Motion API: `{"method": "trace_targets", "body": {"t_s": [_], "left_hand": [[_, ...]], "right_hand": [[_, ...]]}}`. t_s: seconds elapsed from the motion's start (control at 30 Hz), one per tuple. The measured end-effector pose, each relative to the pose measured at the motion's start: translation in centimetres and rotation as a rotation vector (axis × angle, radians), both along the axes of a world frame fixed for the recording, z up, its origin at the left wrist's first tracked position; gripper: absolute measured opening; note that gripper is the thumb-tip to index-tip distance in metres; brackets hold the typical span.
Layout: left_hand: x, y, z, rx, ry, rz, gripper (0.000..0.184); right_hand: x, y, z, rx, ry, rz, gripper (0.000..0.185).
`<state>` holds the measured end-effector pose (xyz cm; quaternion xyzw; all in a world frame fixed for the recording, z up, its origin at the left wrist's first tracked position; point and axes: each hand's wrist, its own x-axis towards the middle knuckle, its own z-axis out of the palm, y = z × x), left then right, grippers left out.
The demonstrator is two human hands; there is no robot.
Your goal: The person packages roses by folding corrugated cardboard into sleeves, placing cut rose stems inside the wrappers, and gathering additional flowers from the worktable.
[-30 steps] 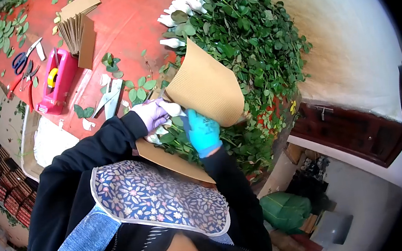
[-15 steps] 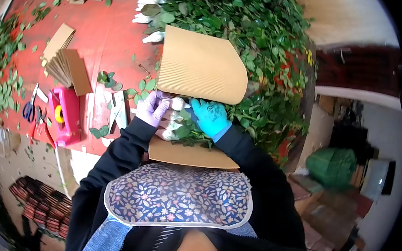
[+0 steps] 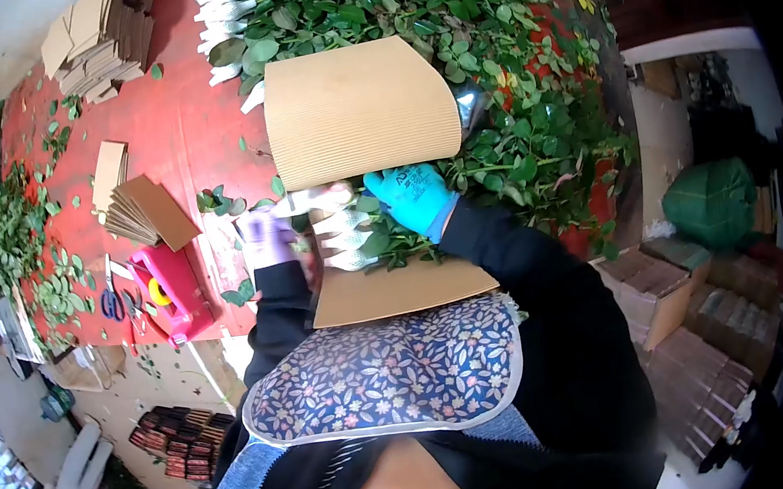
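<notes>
My left hand [image 3: 270, 240], in a purple glove, is smeared by motion at the left end of a pale, narrow object; whether it grips that object cannot be made out. In a blue glove, my right hand [image 3: 415, 200] has its fingers bent over leafy stems, just right of several flower heads in white netting [image 3: 346, 240]. What lies under those fingers is hidden. A corrugated cardboard sheet [image 3: 361, 111] stands above both hands. Below them, close to my apron, is another cardboard edge [image 3: 407, 291]; the netted heads and leaves lie between the two.
A pink tape dispenser [image 3: 178, 295], blue-handled scissors [image 3: 112, 300] and red-handled cutters [image 3: 139, 319] lie at left on the red table [image 3: 194, 151]. Behind them are folded cardboard pieces [image 3: 148, 211] and a cardboard stack [image 3: 98, 41]. Leafy stems [image 3: 526, 62] heap at right.
My left hand has moved left, away from the netted heads, and is now blurred. The right hand stays beside the stems. The camera view has shifted, showing more room at left.
</notes>
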<state>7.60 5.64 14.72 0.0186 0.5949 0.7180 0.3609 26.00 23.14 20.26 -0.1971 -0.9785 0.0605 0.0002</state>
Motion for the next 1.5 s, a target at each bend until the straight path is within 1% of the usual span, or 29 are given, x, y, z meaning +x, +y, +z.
{"method": "trace_targets", "body": {"t_s": [0.07,0.1,0.13,0.2,0.23,0.3,0.33,0.4,0.47,0.57,0.63,0.67,0.73,0.8,0.83,0.87,0.9,0.93,0.97,1.0,1.07,1.13,1.17,1.23,1.3,1.33,1.4,1.47,1.5], "left_hand": [[-5.4,-2.7,-3.9,0.248,0.052,-0.016,0.007],[-4.7,-1.4,-0.4,0.133,-0.041,0.151,0.016],[-5.2,-2.0,0.2,0.170,-0.015,0.015,0.022],[-5.0,-1.6,0.2,0.156,-0.221,-0.014,0.023],[-6.4,-3.2,-7.0,0.186,-0.153,-0.100,0.025],[-4.0,-2.1,-3.6,0.273,-0.355,-0.297,0.025],[-2.3,-1.4,-3.0,0.175,-0.213,-0.379,0.025],[-0.5,0.1,-0.8,-0.142,0.047,-0.468,0.024],[1.4,1.6,-1.7,0.141,0.100,-0.357,0.017],[1.3,1.4,-0.1,0.020,0.078,-0.396,0.011],[1.3,1.2,-0.2,-0.028,-0.042,-0.212,0.007],[-0.2,0.2,-2.5,0.015,0.097,-0.235,0.004],[-2.6,-0.8,-3.4,0.097,-0.013,-0.004,0.004],[-6.6,-2.0,-2.7,0.073,0.021,-0.127,0.009],[-7.1,-2.8,-2.9,0.181,0.067,-0.141,0.012],[-7.9,-3.6,-3.0,0.107,-0.069,-0.210,0.010],[-7.5,-3.9,-2.3,0.178,0.005,-0.385,0.007],[-6.6,-3.7,-1.2,0.250,0.078,-0.562,0.009],[-5.6,-3.3,-0.1,0.122,0.288,-0.688,0.011],[-4.4,-2.9,-0.2,0.039,0.196,-0.751,0.014],[-1.5,-1.3,1.1,-0.092,0.332,-0.827,0.015],[0.3,-0.6,-0.6,-0.040,0.151,-0.805,0.014],[0.0,-0.7,-1.0,-0.119,0.423,-0.834,0.009],[-0.1,-0.6,-0.4,-0.116,0.404,-0.797,0.010],[-0.3,-0.7,1.5,-0.148,0.443,-0.688,0.015],[-1.3,-1.3,0.5,-0.145,0.460,-0.613,0.013],[-4.1,-2.8,0.2,-0.182,0.234,-0.379,0.012],[-6.7,-4.5,0.2,0.015,0.278,-0.457,0.013],[-8.3,-5.5,-2.1,0.099,0.353,-0.546,0.012]], "right_hand": [[0.3,0.3,-0.2,-0.019,-0.025,0.015,0.033],[0.5,0.5,-0.5,-0.028,0.045,0.031,0.030],[0.2,0.5,0.2,-0.036,0.058,0.015,0.030],[0.0,0.3,1.6,-0.116,-0.149,0.021,0.027],[0.3,-0.1,-0.5,0.020,-0.083,0.063,0.025],[0.1,-0.7,-1.0,0.108,-0.097,0.057,0.024],[0.1,-0.8,-1.2,0.199,-0.120,0.069,0.023],[0.1,-0.8,-1.5,0.173,-0.107,0.064,0.021],[0.0,-0.9,-1.2,0.096,-0.128,0.035,0.021],[0.2,-0.8,-1.5,0.148,-0.106,0.038,0.022],[0.2,-0.8,-1.6,0.152,-0.075,0.035,0.022],[0.2,-1.0,-1.7,0.119,-0.057,0.007,0.024],[0.2,-0.7,-1.8,0.092,-0.037,-0.022,0.025],[0.7,-0.2,-2.2,0.020,0.060,-0.003,0.030],[0.8,0.3,-1.7,-0.052,0.112,0.013,0.033],[1.2,0.6,-1.1,-0.128,0.163,0.026,0.036],[1.7,1.0,-0.1,-0.197,0.249,0.065,0.038],[2.1,1.4,1.0,-0.391,0.282,0.090,0.040],[2.5,1.5,1.6,-0.398,0.197,0.130,0.039],[2.8,1.4,1.9,-0.403,0.111,0.169,0.037],[2.5,0.7,2.3,-0.388,0.032,0.155,0.033],[1.8,0.0,2.2,-0.366,-0.043,0.144,0.029],[1.4,-0.5,1.4,-0.274,-0.131,0.125,0.026],[1.4,-1.0,0.2,-0.080,-0.204,0.134,0.022],[1.6,-1.2,-0.6,-0.091,-0.202,0.117,0.022],[1.6,-1.0,-0.7,-0.095,-0.205,0.105,0.023],[1.8,-0.7,-0.6,-0.170,-0.119,0.083,0.023],[2.4,0.1,0.0,-0.248,-0.043,0.081,0.024],[2.7,0.6,0.8,-0.355,0.082,0.103,0.029]]}}
